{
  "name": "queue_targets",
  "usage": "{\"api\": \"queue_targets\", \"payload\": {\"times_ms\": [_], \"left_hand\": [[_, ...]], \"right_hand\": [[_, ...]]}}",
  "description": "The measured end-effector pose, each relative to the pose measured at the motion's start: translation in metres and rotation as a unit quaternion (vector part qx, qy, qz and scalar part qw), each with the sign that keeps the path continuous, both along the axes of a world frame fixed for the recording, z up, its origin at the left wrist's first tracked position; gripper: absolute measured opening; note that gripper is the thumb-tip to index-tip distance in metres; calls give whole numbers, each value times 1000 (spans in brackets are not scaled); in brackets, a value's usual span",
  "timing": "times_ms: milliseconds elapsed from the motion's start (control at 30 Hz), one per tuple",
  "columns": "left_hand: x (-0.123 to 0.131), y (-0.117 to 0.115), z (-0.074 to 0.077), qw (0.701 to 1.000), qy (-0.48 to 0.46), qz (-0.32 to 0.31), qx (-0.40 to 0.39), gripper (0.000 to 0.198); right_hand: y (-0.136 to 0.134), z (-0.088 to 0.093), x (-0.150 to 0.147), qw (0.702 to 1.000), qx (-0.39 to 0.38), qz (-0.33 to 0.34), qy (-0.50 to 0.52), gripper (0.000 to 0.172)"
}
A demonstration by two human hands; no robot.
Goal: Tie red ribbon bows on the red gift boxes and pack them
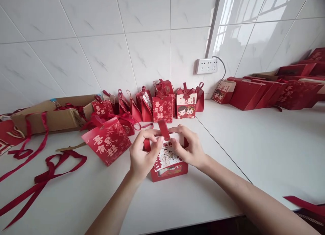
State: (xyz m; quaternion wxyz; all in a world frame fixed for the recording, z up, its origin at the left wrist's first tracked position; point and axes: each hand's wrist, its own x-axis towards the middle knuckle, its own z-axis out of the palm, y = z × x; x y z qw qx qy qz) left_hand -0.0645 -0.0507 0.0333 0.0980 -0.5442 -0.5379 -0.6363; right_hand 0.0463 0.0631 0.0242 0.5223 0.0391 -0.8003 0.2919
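Note:
Upright on the white table stands a red and white gift box (166,160) printed with a bridal couple, with a window low on its front. A red ribbon loop (164,128) rises from its top. My left hand (146,149) grips the box's upper left side, thumb on the front near the ribbon's base. On the other side my right hand (190,145) pinches the upper right edge, its thumb also on the front. Fingers behind the top are partly hidden. Just left of my left hand, a red gift box (109,142) with white lettering leans at a tilt.
Several red gift boxes (162,108) with ribbon loops line the wall. A cardboard box (48,121) holds ribbons at the left, and loose red ribbon (54,169) lies before it. More red boxes (246,92) stand at the right. A power strip (207,66) hangs on the tiles.

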Motion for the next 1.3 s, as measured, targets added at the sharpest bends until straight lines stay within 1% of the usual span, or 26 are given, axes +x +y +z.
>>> {"api": "queue_targets", "payload": {"times_ms": [133, 233, 333, 500, 667, 967, 1167, 1300], "left_hand": [[1, -4, 3, 998, 68, 11, 11, 10], [2, -6, 5, 993, 120, 8, 9, 14], [3, -7, 6, 990, 139, 8, 5, 20], [4, -7, 5, 991, 136, 8, -5, 23], [4, -6, 5, 992, 126, 27, -6, 19], [4, -6, 4, 991, 126, 41, -7, 14], [4, -6, 3, 996, 87, 22, -17, 15], [5, -5, 1, 998, 50, 20, -30, 13]], "right_hand": [[-5, -1, 4, 1000, -10, -1, 3, 15], [-8, 0, 5, 1000, -12, -6, 10, 15], [-10, 0, 6, 1000, -15, -15, 13, 14], [-11, -2, 6, 1000, -21, -18, 9, 10], [-11, -3, 6, 999, -31, -17, 11, 9], [-12, -3, 6, 999, -41, -16, 14, 8], [-12, -4, 6, 999, -40, -21, 20, 8], [-13, -3, 6, 999, -39, -27, 14, 6]]}}
